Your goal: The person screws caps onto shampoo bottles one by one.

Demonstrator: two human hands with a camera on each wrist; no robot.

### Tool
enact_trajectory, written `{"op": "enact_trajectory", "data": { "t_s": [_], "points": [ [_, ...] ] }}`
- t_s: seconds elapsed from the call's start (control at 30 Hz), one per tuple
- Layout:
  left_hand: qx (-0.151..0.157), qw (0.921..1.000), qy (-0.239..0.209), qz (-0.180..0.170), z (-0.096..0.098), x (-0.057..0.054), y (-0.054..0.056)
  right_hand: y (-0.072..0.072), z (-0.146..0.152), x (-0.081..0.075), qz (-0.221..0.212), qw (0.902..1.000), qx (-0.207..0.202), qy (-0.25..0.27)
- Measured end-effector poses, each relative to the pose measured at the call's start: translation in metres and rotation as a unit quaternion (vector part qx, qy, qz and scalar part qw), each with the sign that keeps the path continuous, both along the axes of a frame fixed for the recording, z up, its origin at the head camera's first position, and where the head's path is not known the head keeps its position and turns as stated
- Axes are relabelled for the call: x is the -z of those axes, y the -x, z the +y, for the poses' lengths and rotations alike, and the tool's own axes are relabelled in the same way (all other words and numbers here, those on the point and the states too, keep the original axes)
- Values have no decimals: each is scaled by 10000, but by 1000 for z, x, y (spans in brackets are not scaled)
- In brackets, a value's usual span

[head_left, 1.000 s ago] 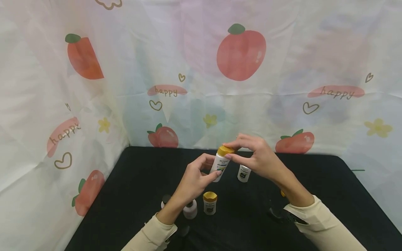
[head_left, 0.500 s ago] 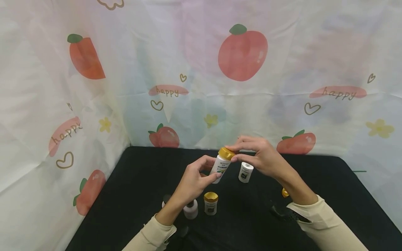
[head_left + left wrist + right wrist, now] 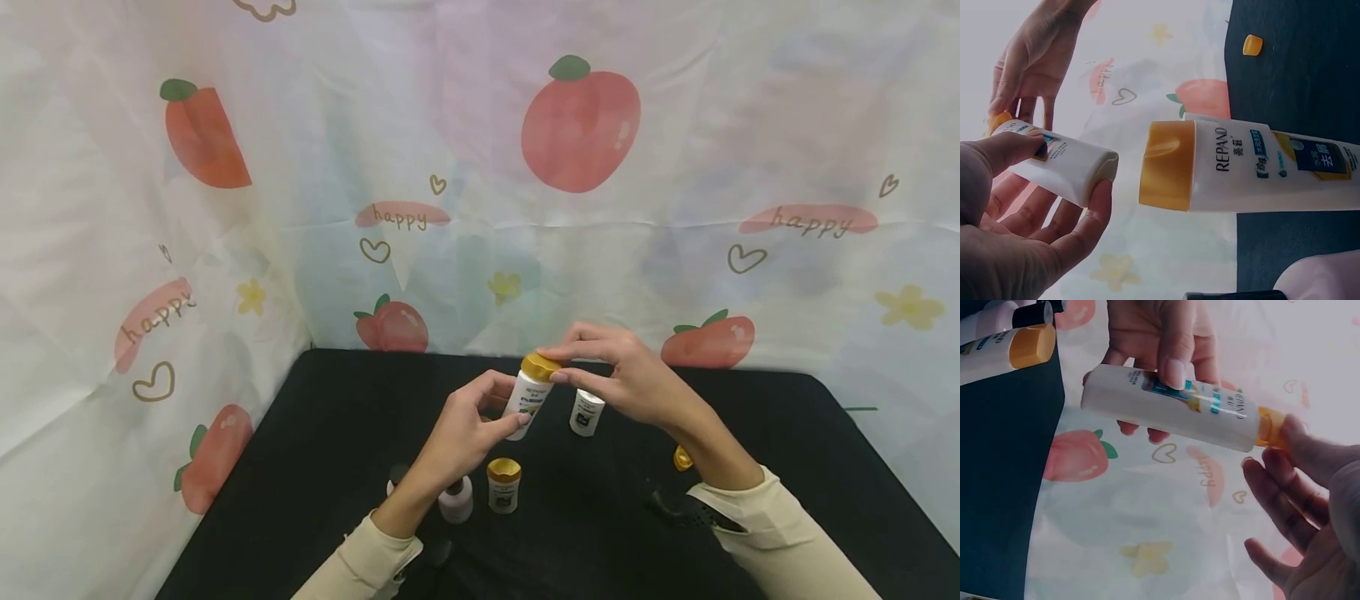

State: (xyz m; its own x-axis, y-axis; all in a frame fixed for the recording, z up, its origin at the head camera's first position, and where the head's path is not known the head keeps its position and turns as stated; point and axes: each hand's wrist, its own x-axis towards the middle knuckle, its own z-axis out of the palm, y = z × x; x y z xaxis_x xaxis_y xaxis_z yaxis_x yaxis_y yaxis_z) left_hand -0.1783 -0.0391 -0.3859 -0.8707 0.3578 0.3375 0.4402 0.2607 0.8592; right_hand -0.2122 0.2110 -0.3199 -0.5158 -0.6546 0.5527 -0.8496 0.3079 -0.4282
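One white bottle (image 3: pixel 529 395) tilts above the black table (image 3: pixel 337 417): thumb and fingers of the left hand (image 3: pixel 468 423) grip its body, the right hand (image 3: pixel 622 375) pinches its yellow cap (image 3: pixel 538 367). The left forearm (image 3: pixel 408 498) partly hides two dark-capped bottles (image 3: pixel 456 502); a gold-capped bottle (image 3: pixel 503 495) stands right of them.

Your head view is evenly lit. Your right wrist view is dimmer, the backdrop (image 3: pixel 1322 344) washed out at upper right.
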Motion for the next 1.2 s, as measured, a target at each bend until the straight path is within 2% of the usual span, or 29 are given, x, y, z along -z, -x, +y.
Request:
{"op": "enact_trajectory", "data": {
  "t_s": [0.13,0.43,0.67,0.8,1.07,1.2],
  "points": [
    [7,10000,-19,2,-1,-1,0,2,2,0,-203,9996,-168,52],
    [290,9990,-229,-235,0,-1,-2,5,0,8,-529,9968,-202,571],
    [345,9984,-359,-268,2,1,-5,3,-4,12,-1052,9924,-245,585],
    [316,9978,-473,-354,3,1,-7,1,-7,16,-1196,9895,-306,749],
    [185,9982,-498,-278,6,1,-8,-4,-11,22,-1386,9832,313,1145],
    [139,9982,-510,-299,7,1,-8,-4,-10,23,-1327,9813,432,1326]
  ]
}}
